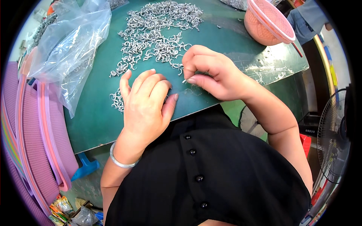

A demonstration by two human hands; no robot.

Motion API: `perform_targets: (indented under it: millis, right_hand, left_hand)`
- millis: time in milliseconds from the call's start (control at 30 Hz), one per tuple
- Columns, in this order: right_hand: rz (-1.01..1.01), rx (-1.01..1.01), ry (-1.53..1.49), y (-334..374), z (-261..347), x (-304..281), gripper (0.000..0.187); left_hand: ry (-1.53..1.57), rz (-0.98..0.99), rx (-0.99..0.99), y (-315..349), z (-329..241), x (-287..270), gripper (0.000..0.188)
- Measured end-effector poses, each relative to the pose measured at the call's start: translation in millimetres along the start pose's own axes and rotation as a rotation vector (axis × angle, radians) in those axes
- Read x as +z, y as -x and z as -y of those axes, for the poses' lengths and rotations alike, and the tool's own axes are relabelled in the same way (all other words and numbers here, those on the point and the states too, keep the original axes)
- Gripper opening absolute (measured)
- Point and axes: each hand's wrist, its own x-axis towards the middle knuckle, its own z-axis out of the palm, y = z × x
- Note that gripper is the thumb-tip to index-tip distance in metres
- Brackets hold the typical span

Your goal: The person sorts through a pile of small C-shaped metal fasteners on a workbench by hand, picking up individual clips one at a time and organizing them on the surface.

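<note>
A heap of small silver curved metal pieces (162, 41), many C-shaped, spreads over the green tabletop (211, 41). My right hand (211, 73) is closed in a pinch beside the heap's near edge. Between its thumb and fingertips the end of a small silver metal piece (184, 81) shows; the rest is covered by the fingers. Palm down on the table, my left hand (145, 100) has its fingers apart and slightly bent, the thumb out to the right. What lies beneath its palm is hidden. A smaller group of curved metal pieces (117, 101) touches the left hand's outer side.
A clear plastic bag (75, 49) hangs over the table's left edge. Purple and pink perforated baskets (56, 132) stand stacked at left. A pink basket (269, 22) sits at the far right. Beyond the right side are a fan (333, 132) and another person (307, 20).
</note>
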Motion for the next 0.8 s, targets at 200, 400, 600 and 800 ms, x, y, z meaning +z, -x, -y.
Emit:
perform_targets:
  millis: [200, 400, 600, 800]
  right_hand:
    - [-0.045, 0.216, -0.599, 4, -9, -2, 0.007]
    - [-0.032, 0.160, -1.145, 7, -14, -10, 0.015]
    - [-0.035, 0.070, -1.284, 7, -16, -14, 0.014]
    - [-0.047, 0.057, -1.297, 8, -19, -14, 0.013]
  left_hand:
    - [-0.043, -0.013, -0.006, 2, 0, -1, 0.022]
    - [-0.036, -0.020, -0.011, 1, -1, 1, 0.021]
    - [-0.005, -0.016, -0.038, 0, -3, -1, 0.018]
    - [-0.003, -0.019, -0.039, 0, -4, -1, 0.017]
